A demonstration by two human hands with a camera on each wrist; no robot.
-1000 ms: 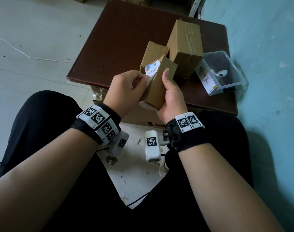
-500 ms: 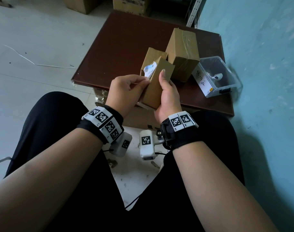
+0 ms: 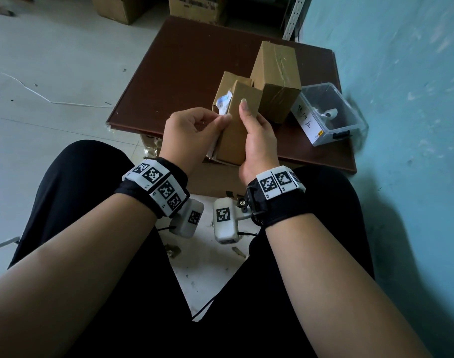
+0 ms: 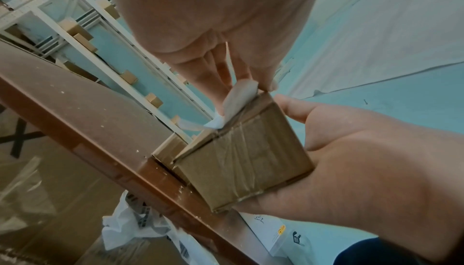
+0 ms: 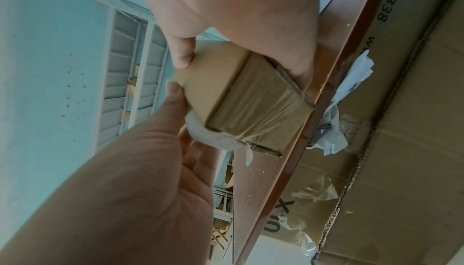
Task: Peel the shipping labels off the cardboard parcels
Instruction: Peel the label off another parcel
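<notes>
1. Left of centre in the head view, the left hand pinches the half-lifted shipping label, likely so that it peels away from the parcel's side.
2. At centre, the small parcel is held upright above the table's near edge.
3. The right hand clamps the parcel, steadying it.
4. Upper right, a taller box and a clear bin crowd that side; leftward looks freer.
</notes>
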